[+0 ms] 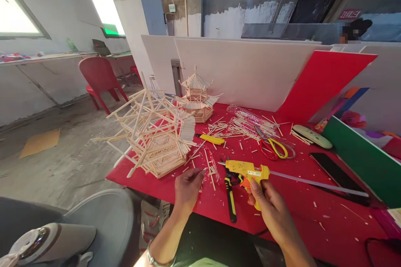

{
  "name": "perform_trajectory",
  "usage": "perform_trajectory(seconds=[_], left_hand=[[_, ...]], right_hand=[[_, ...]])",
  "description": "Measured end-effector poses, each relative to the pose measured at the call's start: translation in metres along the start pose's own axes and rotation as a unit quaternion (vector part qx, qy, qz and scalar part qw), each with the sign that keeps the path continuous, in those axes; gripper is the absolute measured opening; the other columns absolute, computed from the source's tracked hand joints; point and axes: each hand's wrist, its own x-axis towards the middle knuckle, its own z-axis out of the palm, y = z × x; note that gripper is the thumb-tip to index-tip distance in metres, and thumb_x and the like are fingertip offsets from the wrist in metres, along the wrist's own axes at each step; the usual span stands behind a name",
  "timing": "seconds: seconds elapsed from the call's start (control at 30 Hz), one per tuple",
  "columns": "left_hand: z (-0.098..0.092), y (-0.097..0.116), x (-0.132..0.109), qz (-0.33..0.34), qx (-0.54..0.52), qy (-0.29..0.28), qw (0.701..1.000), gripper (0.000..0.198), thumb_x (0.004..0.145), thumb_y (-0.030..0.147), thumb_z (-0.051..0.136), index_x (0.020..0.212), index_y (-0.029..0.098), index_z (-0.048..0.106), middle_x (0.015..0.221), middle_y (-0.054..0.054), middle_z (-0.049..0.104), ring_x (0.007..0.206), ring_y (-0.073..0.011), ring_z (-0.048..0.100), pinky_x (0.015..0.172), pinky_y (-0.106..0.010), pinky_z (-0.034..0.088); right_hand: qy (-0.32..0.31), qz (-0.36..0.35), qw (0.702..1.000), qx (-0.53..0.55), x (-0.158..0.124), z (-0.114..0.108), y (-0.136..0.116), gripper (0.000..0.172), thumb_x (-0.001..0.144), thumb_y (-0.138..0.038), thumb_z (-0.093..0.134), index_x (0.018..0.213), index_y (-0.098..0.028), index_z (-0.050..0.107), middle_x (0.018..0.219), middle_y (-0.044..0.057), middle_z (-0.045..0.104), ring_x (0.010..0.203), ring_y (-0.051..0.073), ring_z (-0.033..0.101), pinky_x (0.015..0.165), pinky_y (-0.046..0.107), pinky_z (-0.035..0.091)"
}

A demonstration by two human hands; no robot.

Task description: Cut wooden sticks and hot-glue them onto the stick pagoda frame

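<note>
My right hand [272, 208] is wrapped round the handle of a yellow hot glue gun [239, 167], its nozzle pointing left and a long clear glue stick [316, 182] out of its back. My left hand [188, 187] is closed in a pinch just left of the nozzle; what lies between the fingertips is hidden. Beyond it stands a half-built pavilion model [163, 142] of thin wooden sticks, with an open roof frame and one slatted roof panel. Black-and-yellow pliers [231, 200] lie under the glue gun. Loose short sticks [210, 169] are scattered near my left fingertips.
A second stick pagoda [196, 94] stands at the back. On the red table [200, 204] lie a yellow utility knife [211, 139], scissors [272, 148], a stick pile [247, 124] and a phone [335, 173]. A green board [363, 158] borders the right; a grey stool [103, 217] holds a bottle [59, 240].
</note>
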Motion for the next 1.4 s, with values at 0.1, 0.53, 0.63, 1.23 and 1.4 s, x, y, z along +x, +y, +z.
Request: perform_trajectory(seconds=[0.1,0.53,0.63,1.23,1.4], left_hand=[[0.008,0.005,-0.008,-0.050,-0.045,-0.034,0.997,0.029,0.064,0.039,0.081,0.075,0.013,0.074,0.063,-0.004,0.066,0.039,-0.0062,0.041,0.039,-0.020,0.027],[0.031,0.031,-0.042,-0.114,-0.189,-0.063,0.973,0.024,0.061,0.026,0.087,0.074,0.010,0.074,0.061,-0.003,0.068,0.038,-0.0021,0.041,0.036,-0.014,0.022],[0.028,0.028,-0.043,-0.114,-0.201,-0.066,0.971,0.026,0.059,0.025,0.088,0.074,0.010,0.074,0.061,-0.003,0.067,0.039,-0.0017,0.040,0.035,-0.014,0.022],[0.007,0.027,-0.017,-0.151,-0.310,-0.062,0.936,0.026,0.056,0.025,0.089,0.070,0.011,0.072,0.059,-0.002,0.066,0.040,-0.0012,0.038,0.036,-0.014,0.021],[0.002,0.028,-0.014,-0.116,-0.286,-0.018,0.951,0.031,0.052,0.029,0.091,0.073,0.012,0.075,0.059,-0.003,0.067,0.040,-0.0029,0.043,0.036,-0.014,0.025]], right_hand=[[0.011,-0.006,1.000,-0.010,0.001,0.003,0.000,0.050,0.081,-0.067,0.058,0.098,-0.020,0.061,0.079,0.003,0.067,0.067,0.018,0.062,0.061,0.027,0.053],[0.020,-0.111,0.993,-0.027,-0.003,0.015,0.015,0.043,0.084,-0.057,0.060,0.103,-0.019,0.067,0.102,0.012,0.075,0.093,0.028,0.071,0.072,0.031,0.057],[0.021,-0.114,0.993,-0.031,-0.006,0.018,0.016,0.041,0.085,-0.057,0.059,0.102,-0.020,0.066,0.101,0.011,0.075,0.092,0.027,0.071,0.071,0.030,0.057],[0.068,-0.117,0.985,-0.107,0.007,0.050,0.008,0.047,0.081,-0.064,0.059,0.096,-0.020,0.069,0.096,0.012,0.076,0.084,0.026,0.072,0.067,0.031,0.057],[0.096,-0.154,0.975,-0.130,0.010,0.059,0.004,0.046,0.081,-0.064,0.060,0.093,-0.021,0.070,0.094,0.013,0.076,0.085,0.029,0.072,0.067,0.033,0.057]])
